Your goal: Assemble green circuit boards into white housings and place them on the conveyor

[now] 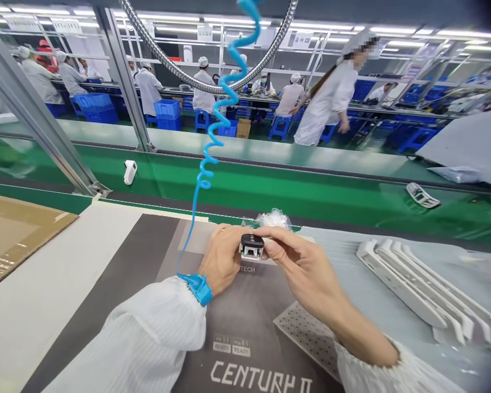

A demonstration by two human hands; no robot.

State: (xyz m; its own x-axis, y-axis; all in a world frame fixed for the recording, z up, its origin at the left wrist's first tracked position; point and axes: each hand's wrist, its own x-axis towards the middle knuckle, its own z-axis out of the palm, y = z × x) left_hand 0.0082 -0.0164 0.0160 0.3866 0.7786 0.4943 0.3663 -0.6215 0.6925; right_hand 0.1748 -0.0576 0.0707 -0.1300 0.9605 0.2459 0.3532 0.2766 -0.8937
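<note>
A small white plastic housing with a black top (252, 248) is held end-on toward me, above the dark printed board. Its near end is open, and small inner parts show there, too small to name. My left hand (224, 256) is closed around its left side, with the fingers partly hidden behind it. From the right, the thumb and fingers of my right hand (300, 259) close on its right side and top edge. A blue wrist strap (200, 289) is on my left wrist, tied to a coiled blue cord (223, 117) from above.
Several long white plastic shells (413, 292) lie on a pale sheet to the right. Clear plastic wrap (274, 219) is crumpled behind my hands. Cardboard (20, 234) lies at left. A green conveyor (245, 188) carries white parts. People in white work beyond; one walks by.
</note>
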